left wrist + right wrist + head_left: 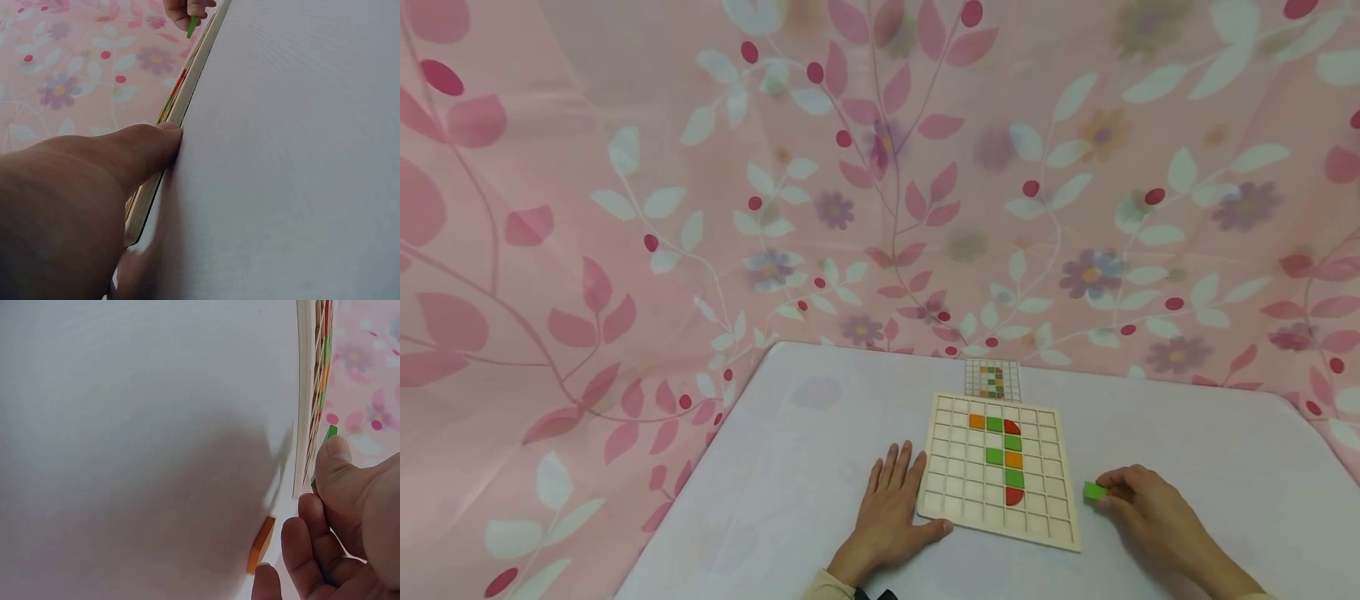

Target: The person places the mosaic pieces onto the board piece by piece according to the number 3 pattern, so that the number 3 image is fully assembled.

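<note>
My right hand [1150, 512] pinches a flat green square tile [1094, 491] between thumb and fingers, just off the right edge of the wooden grid board [1047, 500]. In the right wrist view the green tile [332, 431] shows past the thumb tip. On the board lie several green squares, orange squares and red rounded pieces [1014, 497]. My left hand [891, 508] rests beside the board's lower left corner with its fingers straight, and its thumb touches the front edge. An orange tile [261, 545] lies on the table below the right hand's fingers; the hand hides it in the head view.
A small printed grid card [973, 382] with a coloured pattern lies behind the board's far edge. The table has a white cover [805, 433]. A pink floral cloth [880, 208] hangs behind and at the left.
</note>
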Demonstrator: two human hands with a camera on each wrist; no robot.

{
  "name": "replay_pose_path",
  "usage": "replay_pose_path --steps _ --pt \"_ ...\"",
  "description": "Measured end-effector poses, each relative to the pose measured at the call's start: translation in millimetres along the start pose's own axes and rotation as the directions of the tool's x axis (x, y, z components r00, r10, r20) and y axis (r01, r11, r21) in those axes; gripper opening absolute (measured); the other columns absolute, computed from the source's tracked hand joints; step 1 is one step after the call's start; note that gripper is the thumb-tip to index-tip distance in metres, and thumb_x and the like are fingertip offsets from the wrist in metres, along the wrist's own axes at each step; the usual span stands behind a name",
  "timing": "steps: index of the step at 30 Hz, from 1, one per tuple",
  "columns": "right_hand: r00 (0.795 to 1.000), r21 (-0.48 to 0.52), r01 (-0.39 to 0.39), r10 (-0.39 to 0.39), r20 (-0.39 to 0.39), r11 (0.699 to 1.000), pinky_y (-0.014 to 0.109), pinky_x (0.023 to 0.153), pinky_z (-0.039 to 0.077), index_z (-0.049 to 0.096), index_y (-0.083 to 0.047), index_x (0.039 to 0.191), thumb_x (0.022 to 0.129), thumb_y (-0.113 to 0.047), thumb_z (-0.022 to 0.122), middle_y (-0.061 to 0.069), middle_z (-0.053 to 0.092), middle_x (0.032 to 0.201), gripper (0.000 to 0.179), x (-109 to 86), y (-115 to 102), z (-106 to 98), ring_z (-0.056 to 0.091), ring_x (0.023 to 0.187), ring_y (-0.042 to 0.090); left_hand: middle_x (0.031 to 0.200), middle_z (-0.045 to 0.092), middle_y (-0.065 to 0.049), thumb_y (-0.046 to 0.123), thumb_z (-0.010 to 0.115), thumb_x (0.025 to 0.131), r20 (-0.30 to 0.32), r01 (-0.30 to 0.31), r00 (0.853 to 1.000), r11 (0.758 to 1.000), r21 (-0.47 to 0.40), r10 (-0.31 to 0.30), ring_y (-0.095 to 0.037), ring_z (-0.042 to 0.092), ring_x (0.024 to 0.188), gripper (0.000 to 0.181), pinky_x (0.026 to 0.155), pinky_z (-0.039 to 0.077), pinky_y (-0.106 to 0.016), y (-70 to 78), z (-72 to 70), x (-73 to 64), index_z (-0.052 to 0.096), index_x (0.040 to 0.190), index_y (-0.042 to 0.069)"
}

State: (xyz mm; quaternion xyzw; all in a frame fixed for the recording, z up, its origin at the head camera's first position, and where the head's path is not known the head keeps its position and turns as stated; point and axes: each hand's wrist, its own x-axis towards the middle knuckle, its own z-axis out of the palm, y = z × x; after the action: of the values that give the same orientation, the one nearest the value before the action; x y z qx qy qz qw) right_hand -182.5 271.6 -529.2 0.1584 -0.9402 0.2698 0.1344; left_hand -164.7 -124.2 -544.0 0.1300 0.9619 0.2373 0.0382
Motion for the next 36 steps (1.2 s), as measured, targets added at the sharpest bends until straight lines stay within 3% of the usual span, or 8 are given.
replay_pose_path --steps 4,9,14,19,24,28,36 --pt "0.999 -0.019 0.049 -0.05 -0.017 0.999 0.025 0.068 0.051 0.073 -0.015 0.1 0.079 -0.009 0.091 -0.011 0.063 0.093 0.028 4.2 -7.4 3.8 0.053 0.085 -0.003 0.179 0.017 -0.012 0.071 0.066 0.09 0.004 0.003 1.0 1.0 0.0 -0.003 -0.034 0.01 0.167 0.105 0.132 0.013 -0.062 1.4 0.6 -1.0 0.03 0.169 0.012" --pt "0.999 0.012 -0.018 0.017 0.052 1.0 0.025 0.075 0.052 0.073 -0.02 0.1 0.081 -0.012 0.09 -0.004 0.066 0.106 0.026 10.9 -20.4 5.2 0.058 0.096 0.013 0.179 0.017 -0.011 0.071 0.066 0.09 0.003 0.01 1.0 1.0 0.01 -0.01 -0.033 0.011 0.167 0.104 0.132 0.014 -0.061 2.4 0.6 -1.8 0.03 0.168 0.013" --pt "0.999 0.051 0.01 -0.013 0.049 0.999 0.018 0.09 0.041 0.074 -0.022 0.096 0.078 -0.015 0.093 0.003 0.068 0.117 0.027 15.1 -33.8 11.8 0.061 0.112 0.03 0.179 0.017 -0.011 0.071 0.067 0.09 0.001 0.01 1.0 1.0 0.02 -0.01 -0.032 0.011 0.167 0.104 0.132 0.014 -0.061 2.3 0.6 -1.2 0.03 0.169 0.014" --pt "0.998 0.064 0.028 -0.031 0.056 0.998 0.021 0.094 0.039 0.073 -0.025 0.095 0.08 -0.018 0.092 0.005 0.067 0.124 0.025 19.2 -45.9 18.3 0.058 0.118 0.03 0.179 0.017 -0.011 0.071 0.067 0.089 0.002 0.011 1.0 1.0 0.017 -0.011 -0.032 0.011 0.167 0.104 0.132 0.014 -0.06 1.9 0.1 -0.2 0.03 0.169 0.014" --pt "0.996 0.061 0.053 -0.057 0.067 0.997 0.04 0.095 0.049 0.072 -0.029 0.092 0.081 -0.02 0.091 0.004 0.067 0.126 0.024 25.1 -55.7 25.2 0.058 0.119 0.03 0.179 0.017 -0.013 0.07 0.068 0.089 0.0 0.005 1.0 1.0 -0.026 -0.005 -0.034 0.01 0.167 0.104 0.132 0.013 -0.061 0.6 -1.0 0.3 0.032 0.168 0.013" --pt "0.993 0.076 0.037 -0.046 0.113 0.996 0.053 0.096 0.05 0.072 -0.03 0.093 0.085 -0.019 0.089 0.005 0.066 0.128 0.021 29.7 -62.8 27.3 0.057 0.123 0.032 0.178 0.019 -0.015 0.069 0.07 0.089 -0.02 -0.015 1.0 0.997 -0.07 0.014 -0.036 0.011 0.166 0.103 0.131 0.012 -0.064 -1.4 -0.8 0.5 0.034 0.167 0.012" --pt "0.991 0.049 0.107 -0.111 0.075 0.993 0.053 0.092 0.051 0.074 -0.03 0.092 0.084 -0.016 0.09 0.009 0.067 0.128 0.022 37.1 -68.8 32.5 0.059 0.116 0.03 0.178 0.02 -0.014 0.064 0.073 0.088 -0.014 -0.013 1.0 0.992 -0.125 0.011 -0.036 0.011 0.166 0.1 0.131 0.01 -0.064 -2.2 -3.0 1.3 0.037 0.165 0.011"
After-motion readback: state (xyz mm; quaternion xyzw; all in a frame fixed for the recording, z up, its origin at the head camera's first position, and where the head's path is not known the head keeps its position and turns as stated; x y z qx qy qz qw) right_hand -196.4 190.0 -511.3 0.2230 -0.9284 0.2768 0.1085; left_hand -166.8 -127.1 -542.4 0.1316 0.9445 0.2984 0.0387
